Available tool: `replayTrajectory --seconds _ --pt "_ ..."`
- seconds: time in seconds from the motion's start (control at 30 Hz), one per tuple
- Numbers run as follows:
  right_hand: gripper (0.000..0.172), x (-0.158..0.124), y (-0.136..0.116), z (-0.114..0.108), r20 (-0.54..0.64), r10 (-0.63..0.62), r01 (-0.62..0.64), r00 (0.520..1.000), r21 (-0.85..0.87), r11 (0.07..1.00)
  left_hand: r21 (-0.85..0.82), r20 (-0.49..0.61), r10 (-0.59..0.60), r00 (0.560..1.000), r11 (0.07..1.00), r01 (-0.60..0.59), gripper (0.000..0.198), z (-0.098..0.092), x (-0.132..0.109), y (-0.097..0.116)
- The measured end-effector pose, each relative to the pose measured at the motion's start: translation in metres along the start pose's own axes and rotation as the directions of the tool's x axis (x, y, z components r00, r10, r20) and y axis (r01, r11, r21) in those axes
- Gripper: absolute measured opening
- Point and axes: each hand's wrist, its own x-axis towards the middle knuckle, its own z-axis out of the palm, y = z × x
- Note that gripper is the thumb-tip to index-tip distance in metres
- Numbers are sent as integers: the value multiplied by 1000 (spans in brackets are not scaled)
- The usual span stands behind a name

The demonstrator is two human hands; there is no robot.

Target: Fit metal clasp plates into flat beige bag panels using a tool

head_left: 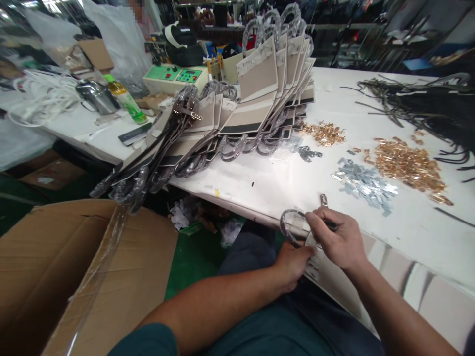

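At the table's front edge, my left hand (293,266) is closed on the edge of a beige bag panel (328,272), its thumb on top beside the handle's base. A plastic-wrapped dark loop handle (285,223) stands up from that panel. Just above, my right hand (339,236) is closed, thumb and forefinger pinched close to the handle. A short dark piece (331,225) shows in its grip, perhaps a tool's end; its kind is unclear. Beyond the right hand lies a small metal clasp piece (323,200) on the white table (267,183).
Stacked bag panels with wrapped handles (256,81) overhang the table's left edge. Gold metal fittings (408,163) and silver plates (363,183) lie in piles, with black straps (426,104) behind. A green-labelled bottle (128,101), a control box (176,74) and an open carton (141,262) stand leftward.
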Motion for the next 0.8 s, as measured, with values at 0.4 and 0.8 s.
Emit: replayTrajectory --seconds 0.4,0.8 --pt "40 -27 -15 -19 -424 -96 290 900 422 859 21 -36 -99 994 995 100 26 -1 0 -2" --pt "47 -30 35 -44 -542 108 206 833 486 849 58 0 -112 994 992 112 49 -1 -2 4"
